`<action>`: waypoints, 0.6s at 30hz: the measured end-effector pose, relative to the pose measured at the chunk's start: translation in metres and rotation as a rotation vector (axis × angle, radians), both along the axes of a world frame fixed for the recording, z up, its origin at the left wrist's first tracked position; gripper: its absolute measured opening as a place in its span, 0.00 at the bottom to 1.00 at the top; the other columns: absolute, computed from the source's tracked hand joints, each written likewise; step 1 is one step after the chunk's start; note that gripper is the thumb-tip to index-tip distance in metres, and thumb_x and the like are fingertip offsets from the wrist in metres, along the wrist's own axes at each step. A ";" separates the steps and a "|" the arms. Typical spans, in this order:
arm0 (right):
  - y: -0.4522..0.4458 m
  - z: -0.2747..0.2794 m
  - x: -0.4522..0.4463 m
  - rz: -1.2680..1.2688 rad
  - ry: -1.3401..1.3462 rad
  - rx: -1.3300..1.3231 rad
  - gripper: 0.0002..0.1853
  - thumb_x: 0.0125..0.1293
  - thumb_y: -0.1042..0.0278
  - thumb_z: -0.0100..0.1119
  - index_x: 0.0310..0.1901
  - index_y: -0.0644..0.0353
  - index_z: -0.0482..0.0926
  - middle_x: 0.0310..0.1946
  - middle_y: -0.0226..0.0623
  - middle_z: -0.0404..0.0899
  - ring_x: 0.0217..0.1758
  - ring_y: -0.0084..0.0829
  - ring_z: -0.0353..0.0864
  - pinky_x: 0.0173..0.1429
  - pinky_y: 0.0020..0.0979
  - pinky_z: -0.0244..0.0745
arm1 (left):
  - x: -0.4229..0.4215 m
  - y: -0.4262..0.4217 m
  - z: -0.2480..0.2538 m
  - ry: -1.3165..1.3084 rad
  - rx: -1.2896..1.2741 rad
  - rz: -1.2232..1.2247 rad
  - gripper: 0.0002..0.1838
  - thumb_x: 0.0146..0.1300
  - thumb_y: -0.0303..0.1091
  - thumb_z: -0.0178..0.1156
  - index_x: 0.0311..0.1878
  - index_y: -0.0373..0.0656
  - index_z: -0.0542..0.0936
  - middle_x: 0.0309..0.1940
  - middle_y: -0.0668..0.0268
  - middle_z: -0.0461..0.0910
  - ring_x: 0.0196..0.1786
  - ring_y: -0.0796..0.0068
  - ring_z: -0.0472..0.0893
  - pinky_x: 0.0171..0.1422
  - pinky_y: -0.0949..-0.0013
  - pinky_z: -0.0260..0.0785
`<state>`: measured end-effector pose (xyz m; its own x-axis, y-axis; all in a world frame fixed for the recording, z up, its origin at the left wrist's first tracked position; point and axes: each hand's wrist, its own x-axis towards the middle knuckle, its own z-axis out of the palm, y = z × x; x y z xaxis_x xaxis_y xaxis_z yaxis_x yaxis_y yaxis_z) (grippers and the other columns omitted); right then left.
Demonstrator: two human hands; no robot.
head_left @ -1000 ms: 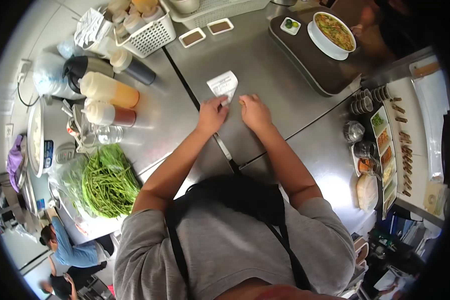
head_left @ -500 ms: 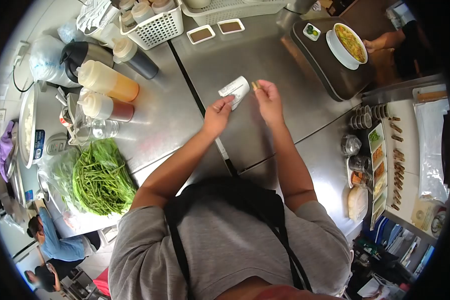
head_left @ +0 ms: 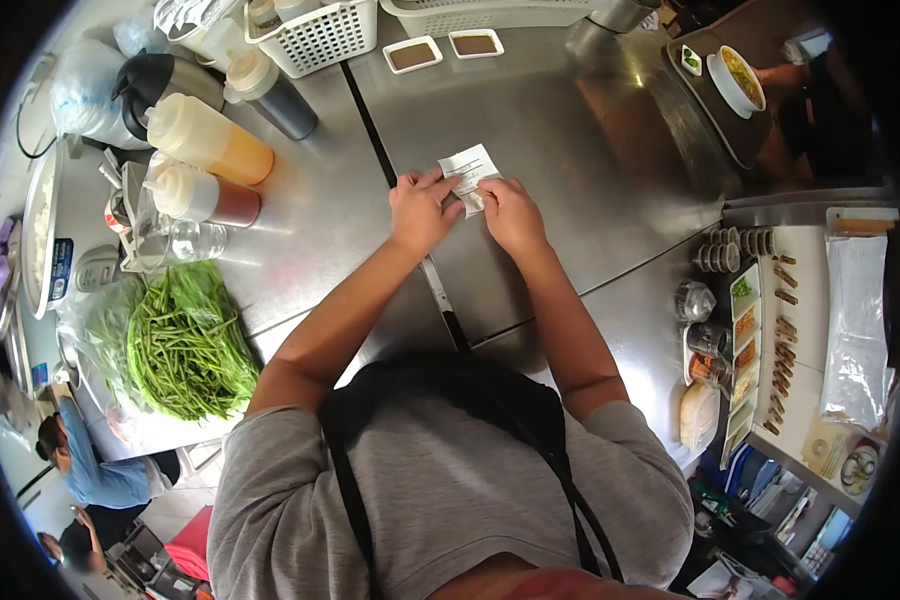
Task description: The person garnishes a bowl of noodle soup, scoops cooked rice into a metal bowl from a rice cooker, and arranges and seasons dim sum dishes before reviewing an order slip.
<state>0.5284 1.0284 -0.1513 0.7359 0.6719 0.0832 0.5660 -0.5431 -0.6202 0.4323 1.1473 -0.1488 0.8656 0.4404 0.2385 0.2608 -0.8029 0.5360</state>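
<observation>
A white printed paper slip (head_left: 470,166) is between my hands above the steel counter. My left hand (head_left: 423,212) is closed on the slip's lower left edge, its fingertips lying over the paper. At the slip's right edge, my right hand (head_left: 515,216) is pinched around a small wooden clip, which its fingers mostly hide. Whether the clip grips the paper cannot be seen.
Sauce bottles (head_left: 210,137) and green beans (head_left: 185,350) stand left. Two sauce dishes (head_left: 412,55) sit ahead. At the far right, a person's hand (head_left: 782,77) is by a soup bowl (head_left: 736,82) on a tray (head_left: 708,100). Wooden clips (head_left: 782,362) line the right ledge.
My right hand has brought the clip left to the slip, and my left fingers have moved over the paper. The tray and bowl have shifted right, away from the counter's middle.
</observation>
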 end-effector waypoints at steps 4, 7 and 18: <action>0.002 0.002 0.000 0.002 -0.015 -0.007 0.09 0.54 0.68 0.49 0.38 0.53 0.74 0.34 0.41 0.73 0.37 0.42 0.73 0.40 0.38 0.70 | -0.002 0.003 -0.013 0.003 -0.034 -0.026 0.20 0.45 0.39 0.60 0.45 0.51 0.76 0.48 0.66 0.71 0.48 0.61 0.64 0.51 0.59 0.55; 0.003 0.003 -0.002 -0.007 -0.008 -0.017 0.09 0.54 0.68 0.48 0.38 0.54 0.73 0.34 0.41 0.73 0.37 0.42 0.73 0.41 0.38 0.69 | -0.001 0.000 -0.009 0.034 0.036 -0.022 0.21 0.45 0.43 0.59 0.45 0.51 0.75 0.48 0.69 0.71 0.48 0.63 0.64 0.50 0.61 0.54; -0.002 0.009 0.015 -0.173 0.036 -0.258 0.10 0.54 0.68 0.47 0.38 0.55 0.74 0.40 0.43 0.73 0.41 0.43 0.73 0.46 0.36 0.68 | 0.000 -0.006 -0.010 0.054 0.148 -0.004 0.24 0.43 0.42 0.61 0.47 0.52 0.74 0.46 0.69 0.71 0.48 0.63 0.64 0.49 0.60 0.55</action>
<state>0.5430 1.0267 -0.1420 0.8405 0.5321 -0.1023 0.4315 -0.7715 -0.4676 0.4325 1.1412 -0.1591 0.8807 0.4003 0.2534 0.2825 -0.8731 0.3974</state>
